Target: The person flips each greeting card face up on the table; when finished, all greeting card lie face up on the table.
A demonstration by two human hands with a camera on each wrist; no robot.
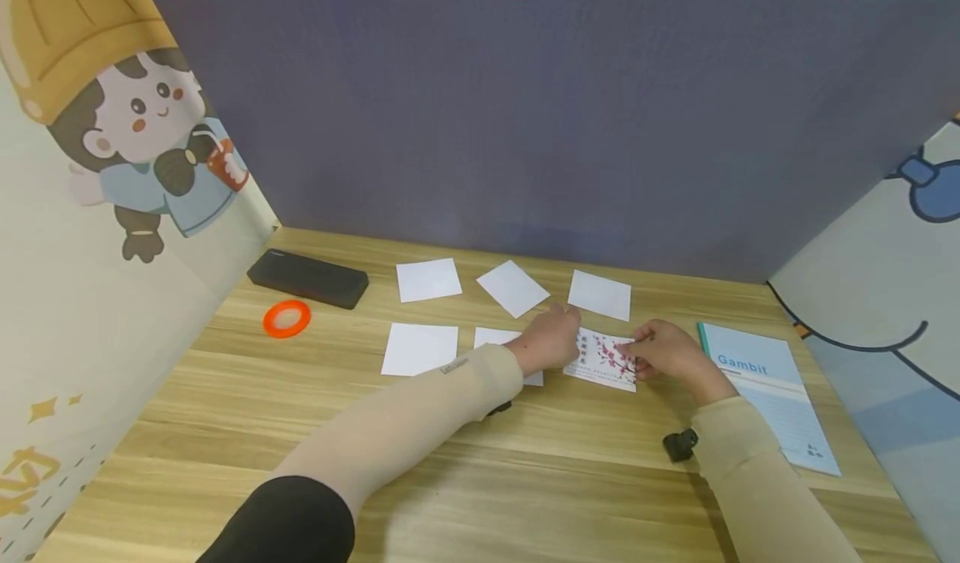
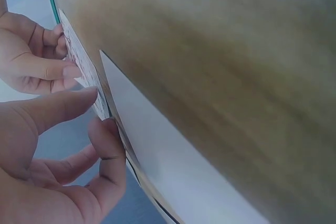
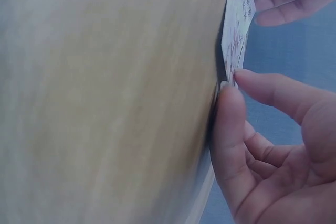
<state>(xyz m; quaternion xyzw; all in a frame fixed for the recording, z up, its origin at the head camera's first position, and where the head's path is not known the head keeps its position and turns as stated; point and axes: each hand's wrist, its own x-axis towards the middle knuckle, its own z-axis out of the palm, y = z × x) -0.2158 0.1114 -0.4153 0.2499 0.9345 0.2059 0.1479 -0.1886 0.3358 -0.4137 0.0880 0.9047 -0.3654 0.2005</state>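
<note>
A small card printed with pink blossom branches and dark characters point(image 1: 609, 364) is at the right end of the nearer row of cards. My left hand point(image 1: 551, 336) pinches its left edge between thumb and fingers. At the opposite edge, my right hand point(image 1: 669, 353) pinches the card between thumb and index finger. The right wrist view shows the printed card point(image 3: 236, 30) tilted slightly off the wooden table. Beside my left fingers lies a plain white card point(image 2: 157, 135), partly hidden by my left wrist in the head view.
Three white cards form the back row: left point(image 1: 429, 280), middle point(image 1: 513, 289), right point(image 1: 600, 295). Another white card point(image 1: 420, 349) lies nearer. A black case point(image 1: 307, 278) and an orange tape roll point(image 1: 274, 330) are at left. A notebook point(image 1: 772, 396) lies right, near the wall.
</note>
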